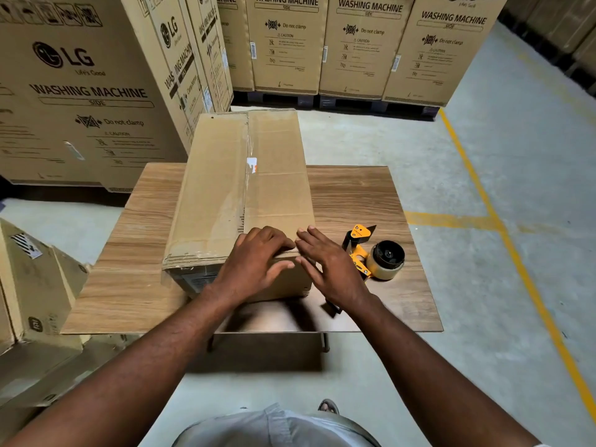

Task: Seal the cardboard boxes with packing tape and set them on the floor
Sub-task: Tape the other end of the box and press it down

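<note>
the cardboard box point(238, 188) lay lengthwise along the middle of the worktop point(354, 195), its far end overhanging the far edge, clear tape glinting down its centre seam. your left hand point(254, 262) and right hand point(329, 269) pressed flat over the near top edge, fingers point(277, 237) spread and extended, gripping nothing. the risk, as i judged it: the tape end could lift at that corner if you rubbed too lightly, since the corrugated edge looked frayed and layered there. the yellow tape dispenser point(374, 253) sat just right of your right hand, near enough to be knocked. the wood-grain worktop looked smooth, so the long box might slide. tall printed cartons point(361, 43) lined the far side on the concrete floor point(483, 188).
</note>
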A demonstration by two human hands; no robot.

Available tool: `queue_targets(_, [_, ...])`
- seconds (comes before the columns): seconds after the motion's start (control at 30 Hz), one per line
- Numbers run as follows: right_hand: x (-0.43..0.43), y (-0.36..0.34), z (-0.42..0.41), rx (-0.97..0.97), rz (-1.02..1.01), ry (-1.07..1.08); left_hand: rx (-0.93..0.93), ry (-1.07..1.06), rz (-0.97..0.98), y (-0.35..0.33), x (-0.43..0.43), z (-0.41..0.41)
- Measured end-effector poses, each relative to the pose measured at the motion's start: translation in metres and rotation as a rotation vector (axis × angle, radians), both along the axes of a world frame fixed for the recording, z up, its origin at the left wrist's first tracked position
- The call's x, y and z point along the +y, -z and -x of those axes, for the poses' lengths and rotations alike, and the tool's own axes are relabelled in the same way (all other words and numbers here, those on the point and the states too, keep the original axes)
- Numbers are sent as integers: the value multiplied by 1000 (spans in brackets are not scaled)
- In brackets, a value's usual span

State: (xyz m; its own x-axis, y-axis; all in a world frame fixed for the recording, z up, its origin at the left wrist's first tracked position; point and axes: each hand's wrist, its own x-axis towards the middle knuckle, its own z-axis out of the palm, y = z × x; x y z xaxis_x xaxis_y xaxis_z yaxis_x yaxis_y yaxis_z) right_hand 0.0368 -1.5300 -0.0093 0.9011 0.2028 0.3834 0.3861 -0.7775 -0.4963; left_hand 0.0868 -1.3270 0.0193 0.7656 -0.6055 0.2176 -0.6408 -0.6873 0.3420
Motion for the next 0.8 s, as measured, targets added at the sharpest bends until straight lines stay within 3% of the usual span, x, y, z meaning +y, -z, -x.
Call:
queue_targets(0.23, [-11, 7, 0, 55, 13, -58, -31, -5, -71, 2, -2, 3])
queue_targets(0.37, [0, -7, -4, 33, 11, 45, 3, 4, 35, -3, 12, -1])
queue_targets(0.5, [10, -6, 1, -10, -51, 117, -31, -65, -5, 4, 41, -8])
queue_targets(0.63, [16, -3, 5, 13, 46, 112, -47, 0, -168, 13, 56, -4])
queue_targets(0.8, [50, -21, -7, 33, 134, 72, -3, -78, -108, 12, 54, -8])
